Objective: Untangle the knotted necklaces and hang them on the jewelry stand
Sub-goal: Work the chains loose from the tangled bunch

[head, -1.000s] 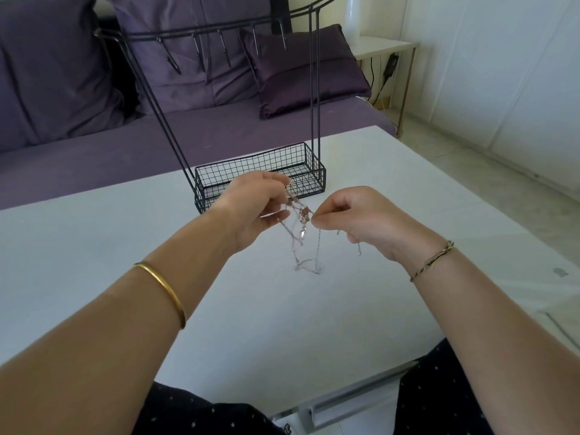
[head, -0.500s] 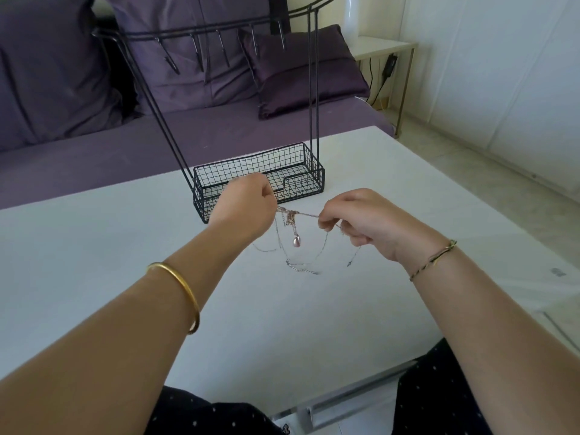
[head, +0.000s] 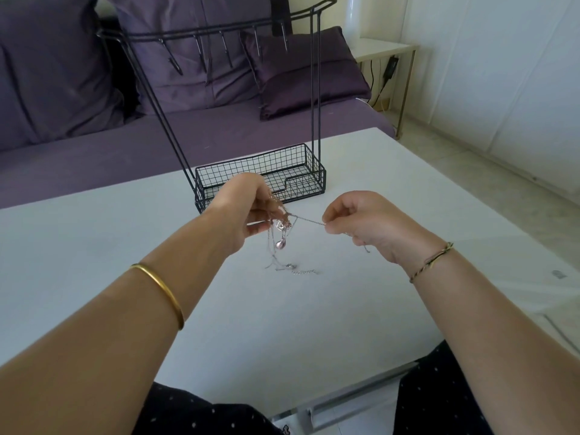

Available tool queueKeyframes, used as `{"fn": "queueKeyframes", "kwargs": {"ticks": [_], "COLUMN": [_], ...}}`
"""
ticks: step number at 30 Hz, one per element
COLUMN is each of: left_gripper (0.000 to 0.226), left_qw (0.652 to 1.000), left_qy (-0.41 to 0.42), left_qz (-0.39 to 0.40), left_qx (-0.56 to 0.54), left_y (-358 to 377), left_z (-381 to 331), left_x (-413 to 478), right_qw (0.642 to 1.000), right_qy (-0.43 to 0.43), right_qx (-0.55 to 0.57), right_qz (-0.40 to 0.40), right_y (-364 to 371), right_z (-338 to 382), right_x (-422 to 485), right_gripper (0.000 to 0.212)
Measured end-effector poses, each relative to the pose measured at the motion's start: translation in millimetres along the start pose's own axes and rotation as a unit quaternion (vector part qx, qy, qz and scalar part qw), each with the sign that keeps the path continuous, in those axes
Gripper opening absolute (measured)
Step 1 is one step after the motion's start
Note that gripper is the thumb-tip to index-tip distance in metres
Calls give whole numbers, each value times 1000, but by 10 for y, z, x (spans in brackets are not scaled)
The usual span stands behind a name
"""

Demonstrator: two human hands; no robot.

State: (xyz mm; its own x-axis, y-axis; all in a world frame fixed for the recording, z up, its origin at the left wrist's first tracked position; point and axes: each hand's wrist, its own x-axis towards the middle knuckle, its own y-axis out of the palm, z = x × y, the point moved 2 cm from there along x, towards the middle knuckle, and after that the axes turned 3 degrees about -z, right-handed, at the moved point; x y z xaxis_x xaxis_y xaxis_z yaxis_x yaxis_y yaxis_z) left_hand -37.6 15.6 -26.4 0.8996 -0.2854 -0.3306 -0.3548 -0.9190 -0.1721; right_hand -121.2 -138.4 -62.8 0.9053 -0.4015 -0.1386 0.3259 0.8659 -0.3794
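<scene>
Necklaces [head: 282, 226] hang as one knotted clump of thin chains above the white bench [head: 282, 334], held up between the person's two hands. Nearest the camera, dark dotted clothing [head: 188, 412] shows at the bench's front edge. Both bare forearms reach forward over the bench top. The left wrist wears a plain gold bangle [head: 163, 290] and the right wrist a thin twisted bracelet [head: 431, 262].

The left hand [head: 248, 208] has its fingers curled and bunched round the top of the tangle, gripping it. The right hand [head: 361, 218] pinches a single strand between thumb and forefinger. That strand runs nearly taut and level from the knot to the right fingertips. Below the knot a pink drop pendant [head: 280, 244] dangles free of the bench. Loose chain ends trail down from the clump, and a short silvery length lies flat on the bench surface just under it.

Just behind the left hand stands the black wire jewelry stand [head: 315, 89], with a mesh basket for a base, two upright posts and a top bar set with bare hooks. Past the bench lies a purple sofa [head: 94, 152] with matching cushions [head: 301, 73]. A small white side table [head: 383, 48] stands at its right end, near a pale wall.
</scene>
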Motion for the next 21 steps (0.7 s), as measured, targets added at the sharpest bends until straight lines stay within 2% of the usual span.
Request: {"fn": "queueKeyframes", "kwargs": {"ticks": [14, 19, 21], "left_gripper": [19, 20, 19], "left_qw": [999, 998, 998], "left_qy": [36, 51, 55], "left_qz": [23, 26, 29], "left_qx": [-12, -19, -20], "left_y": [77, 94, 96], "left_z": [3, -2, -2], "left_x": [33, 34, 32], "right_qw": [996, 993, 994], "right_qy": [-74, -93, -90], "right_qx": [-16, -33, -9], "right_qz": [-41, -63, -63], "right_y": [186, 246, 244], "right_z": [-17, -25, -4], "right_x": [28, 16, 2], "right_gripper": [26, 21, 21]}}
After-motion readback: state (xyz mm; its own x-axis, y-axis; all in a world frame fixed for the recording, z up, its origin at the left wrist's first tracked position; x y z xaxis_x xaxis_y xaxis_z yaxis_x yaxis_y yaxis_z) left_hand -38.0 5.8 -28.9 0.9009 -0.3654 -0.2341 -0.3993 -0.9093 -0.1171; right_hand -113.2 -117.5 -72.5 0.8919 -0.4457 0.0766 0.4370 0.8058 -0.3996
